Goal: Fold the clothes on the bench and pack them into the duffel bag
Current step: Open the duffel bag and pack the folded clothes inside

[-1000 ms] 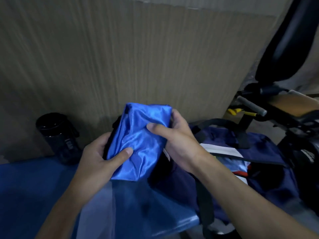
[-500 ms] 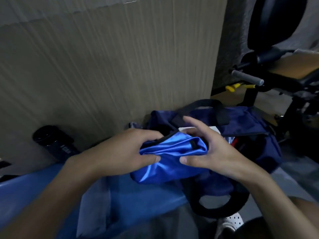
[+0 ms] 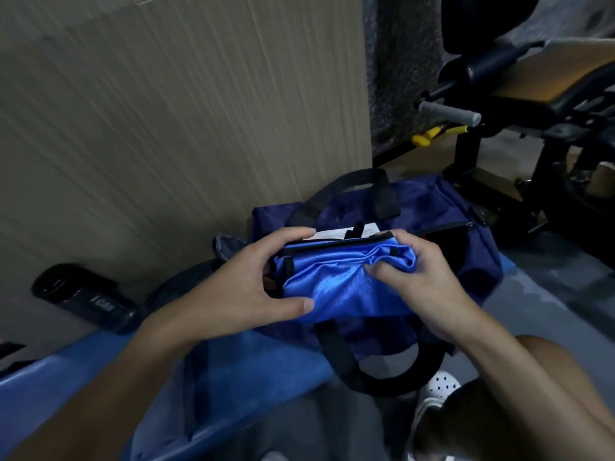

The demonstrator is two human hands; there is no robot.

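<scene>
- Two hands hold the folded blue garment (image 3: 342, 287) at frame centre: left hand (image 3: 239, 291) curled round one end, right hand (image 3: 424, 281) pinching the other.
- It lies over the open duffel bag (image 3: 446, 207), at the desk (image 3: 273, 361) edge.

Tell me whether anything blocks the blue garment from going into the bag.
Nothing visible does. The left hand and right hand hold the garment at the open mouth of the bag. The far handle arches behind it; the near handle hangs below. A white paper lies inside, behind the garment.
</scene>
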